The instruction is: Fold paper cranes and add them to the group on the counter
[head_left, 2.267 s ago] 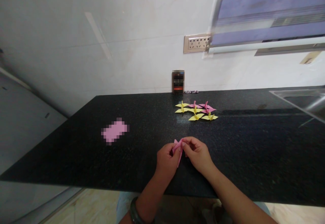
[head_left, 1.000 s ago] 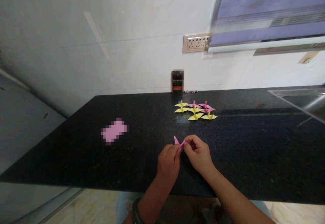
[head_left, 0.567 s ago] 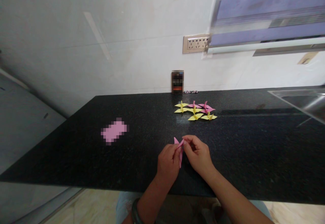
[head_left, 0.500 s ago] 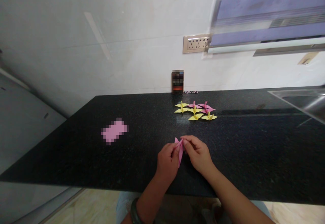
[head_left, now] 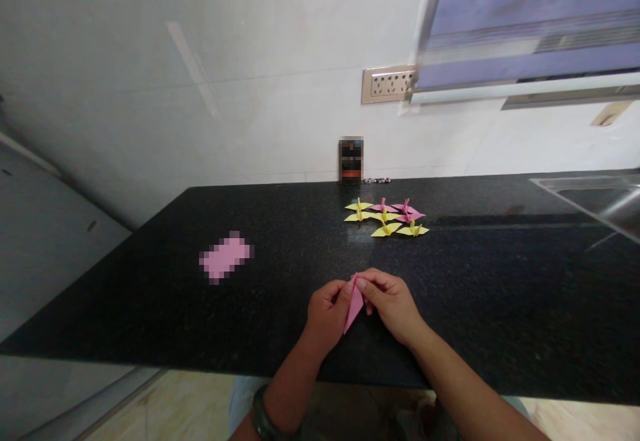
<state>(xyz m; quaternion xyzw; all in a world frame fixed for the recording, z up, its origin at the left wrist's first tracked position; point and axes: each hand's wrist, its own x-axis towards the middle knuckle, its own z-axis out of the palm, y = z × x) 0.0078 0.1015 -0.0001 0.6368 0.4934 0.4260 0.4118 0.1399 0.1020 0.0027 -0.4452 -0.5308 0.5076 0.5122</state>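
Observation:
Between my two hands is a folded piece of pink origami paper (head_left: 354,309), its long point hanging down toward me. My left hand (head_left: 327,311) pinches its left side with thumb and fingers. On the other side my right hand (head_left: 393,301) pinches the upper end, thumb on top, so part of the folds is hidden. Beyond the hands, several finished paper cranes sit in a cluster on the counter: yellow cranes (head_left: 385,229) in front and at left, pink cranes (head_left: 410,217) at the back and right.
A blurred-out pink stack (head_left: 224,257) lies left on the black countertop (head_left: 280,227). A dark pixelated phone-like object (head_left: 351,161) leans on the wall beside a beaded string (head_left: 377,181). At the right is a metal sink (head_left: 605,201). A socket panel (head_left: 389,85) is on the wall.
The pink paper has turned and closed up; its spread upper tip is now between my thumbs. My hands have drawn slightly together, both still gripping it.

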